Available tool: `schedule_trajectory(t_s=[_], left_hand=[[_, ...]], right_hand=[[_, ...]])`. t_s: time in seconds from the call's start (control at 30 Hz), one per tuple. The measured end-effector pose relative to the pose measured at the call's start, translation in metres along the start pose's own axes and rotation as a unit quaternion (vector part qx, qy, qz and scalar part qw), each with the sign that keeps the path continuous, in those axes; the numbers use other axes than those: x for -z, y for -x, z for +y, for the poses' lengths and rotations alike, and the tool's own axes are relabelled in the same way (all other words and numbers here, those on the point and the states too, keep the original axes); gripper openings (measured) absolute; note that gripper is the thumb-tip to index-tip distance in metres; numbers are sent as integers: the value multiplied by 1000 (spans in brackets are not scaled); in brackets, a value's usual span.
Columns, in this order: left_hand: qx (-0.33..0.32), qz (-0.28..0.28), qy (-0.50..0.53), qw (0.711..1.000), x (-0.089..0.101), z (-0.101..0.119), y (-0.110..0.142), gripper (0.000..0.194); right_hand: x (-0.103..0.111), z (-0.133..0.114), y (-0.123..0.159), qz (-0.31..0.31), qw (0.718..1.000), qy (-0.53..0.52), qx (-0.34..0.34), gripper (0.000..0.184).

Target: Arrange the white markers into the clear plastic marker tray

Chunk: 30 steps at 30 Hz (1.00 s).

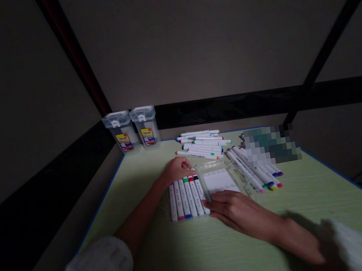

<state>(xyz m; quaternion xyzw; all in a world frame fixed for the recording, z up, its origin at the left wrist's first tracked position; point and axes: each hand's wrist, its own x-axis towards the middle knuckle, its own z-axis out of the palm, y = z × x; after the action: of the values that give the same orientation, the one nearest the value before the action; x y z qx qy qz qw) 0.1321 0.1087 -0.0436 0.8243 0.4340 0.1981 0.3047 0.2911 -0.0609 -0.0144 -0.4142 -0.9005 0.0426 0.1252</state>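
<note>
A row of white markers [185, 199] with differently coloured ends lies side by side in one half of an opened clear plastic case [200, 186]. The other half holds a white paper insert [218, 180]. At the far end of the row is my left hand [176, 170], its fingers curled together; whatever they pinch is hidden. My right hand [233, 210] rests across the near part of the case, fingers stretched out and pointing left. Its fingertips touch the near end of the rightmost marker in the row and hold nothing that I can see.
Behind the case lies a loose pile of white markers [203, 144]. More thick markers [256, 171] fan out to the right, beside a blurred greenish item [271, 144]. Two clear lidded boxes [121, 131] stand at the back left corner of the light green table [194, 258].
</note>
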Motion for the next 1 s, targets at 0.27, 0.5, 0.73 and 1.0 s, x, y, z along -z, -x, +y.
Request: schedule_trajectory(t_s=[0.27,0.5,0.73,1.0], left_hand=[[-22,-14,-30,999,7,6,3,36],[-147,63,-109,981,23,30,-12,32],[-174,22,-278,944,12,54,-48,50],[-132,-6,-331,934,-16,53,-91,68]], right_hand=[[3,-2,0,1,1000,9,2,25],[5,-1,2,18,1000,10,8,23],[8,-1,2,18,999,31,13,19],[8,2,2,17,998,52,21,21]])
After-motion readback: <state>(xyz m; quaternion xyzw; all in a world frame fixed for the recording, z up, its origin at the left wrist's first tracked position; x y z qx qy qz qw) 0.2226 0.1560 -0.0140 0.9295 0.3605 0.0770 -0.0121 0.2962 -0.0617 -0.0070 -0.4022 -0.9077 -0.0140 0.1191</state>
